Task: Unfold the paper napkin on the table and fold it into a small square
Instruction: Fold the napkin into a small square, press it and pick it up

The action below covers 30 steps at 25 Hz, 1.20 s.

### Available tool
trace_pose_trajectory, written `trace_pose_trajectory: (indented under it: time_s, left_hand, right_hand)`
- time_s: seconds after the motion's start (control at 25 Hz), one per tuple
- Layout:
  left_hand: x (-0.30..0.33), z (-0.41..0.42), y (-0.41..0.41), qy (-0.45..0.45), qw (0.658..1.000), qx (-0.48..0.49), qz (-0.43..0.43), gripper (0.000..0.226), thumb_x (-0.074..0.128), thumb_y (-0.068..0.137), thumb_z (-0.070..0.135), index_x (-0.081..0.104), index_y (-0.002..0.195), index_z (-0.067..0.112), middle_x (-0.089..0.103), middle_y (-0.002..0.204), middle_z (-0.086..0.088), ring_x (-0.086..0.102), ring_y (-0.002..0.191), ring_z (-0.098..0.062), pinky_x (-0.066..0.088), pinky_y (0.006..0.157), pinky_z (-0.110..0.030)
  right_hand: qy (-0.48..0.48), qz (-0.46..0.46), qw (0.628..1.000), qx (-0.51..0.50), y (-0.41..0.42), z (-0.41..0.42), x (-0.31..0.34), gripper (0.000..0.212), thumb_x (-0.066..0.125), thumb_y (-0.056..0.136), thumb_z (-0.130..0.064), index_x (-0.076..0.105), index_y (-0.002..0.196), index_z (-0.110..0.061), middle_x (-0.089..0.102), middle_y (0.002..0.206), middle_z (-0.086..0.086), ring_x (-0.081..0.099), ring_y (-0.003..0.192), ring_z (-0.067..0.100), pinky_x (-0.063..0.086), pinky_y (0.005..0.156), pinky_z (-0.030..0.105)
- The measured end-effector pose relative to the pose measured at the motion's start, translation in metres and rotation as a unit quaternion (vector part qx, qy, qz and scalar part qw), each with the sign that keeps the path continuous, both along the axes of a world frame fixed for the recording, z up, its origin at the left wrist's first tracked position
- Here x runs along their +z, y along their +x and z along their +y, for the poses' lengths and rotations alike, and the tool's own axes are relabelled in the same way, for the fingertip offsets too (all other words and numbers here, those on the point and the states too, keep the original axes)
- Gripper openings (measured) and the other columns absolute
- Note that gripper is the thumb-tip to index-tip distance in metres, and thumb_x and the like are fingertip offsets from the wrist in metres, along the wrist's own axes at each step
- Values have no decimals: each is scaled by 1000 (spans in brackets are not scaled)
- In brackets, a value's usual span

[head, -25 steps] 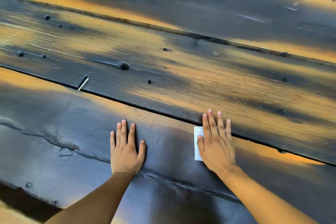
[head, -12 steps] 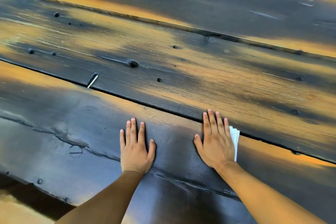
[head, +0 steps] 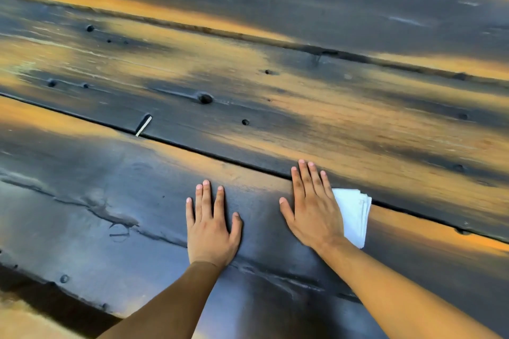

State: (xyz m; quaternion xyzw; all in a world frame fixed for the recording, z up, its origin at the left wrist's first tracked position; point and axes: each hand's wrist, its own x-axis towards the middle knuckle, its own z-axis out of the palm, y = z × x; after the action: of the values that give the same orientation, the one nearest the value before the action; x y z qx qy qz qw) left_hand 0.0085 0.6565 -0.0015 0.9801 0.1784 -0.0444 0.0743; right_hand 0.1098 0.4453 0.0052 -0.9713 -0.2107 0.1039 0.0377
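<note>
Your left hand (head: 210, 228) flat on the dark plank table (head: 110, 201), fingers straight, your right hand (head: 311, 209) flat too, folded white napkin (head: 355, 215) just beside its outer edge, partly beneath.

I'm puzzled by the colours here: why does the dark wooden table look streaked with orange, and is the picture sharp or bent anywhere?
Head view: warm orange light falls in patches on the dark plank table, with bluish sheen between them; the plank seams bow, a wide-angle effect; the far boards look smeared, while the left hand, right hand and folded white paper napkin are crisp.
</note>
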Motion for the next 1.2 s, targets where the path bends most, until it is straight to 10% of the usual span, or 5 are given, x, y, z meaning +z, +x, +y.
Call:
trace_pose_trajectory:
  time_s: [0.32, 0.56, 1.2]
  left_hand:
    - [0, 1, -4, -2, 1000, 1, -1, 72, 34, 93, 49, 35, 154, 11, 21, 165, -16, 12, 155, -30, 13, 125, -53]
    - [1, -1, -2, 1, 1000, 3, -8, 71, 33, 93, 49, 36, 153, 11, 23, 165, -16, 14, 155, -31, 15, 124, -54]
    - [5, -1, 0, -8, 1000, 6, 2, 71, 35, 93, 48, 34, 154, 12, 22, 165, -17, 14, 155, -31, 14, 124, -54]
  right_hand:
    - [102, -55, 992, -54, 2, -33, 25, 59, 37, 100, -41, 41, 149, -7, 23, 166, 11, 10, 156, 25, 6, 127, 47]
    - [24, -16, 999, -43, 6, -70, 4, 77, 14, 101, -57, 26, 156, -5, 13, 167, 11, 4, 156, 23, 5, 126, 45]
    - [-1, -19, 999, -26, 1, -34, 21, 69, 23, 101, -46, 22, 157, -5, 13, 166, 16, 5, 156, 29, -3, 125, 50]
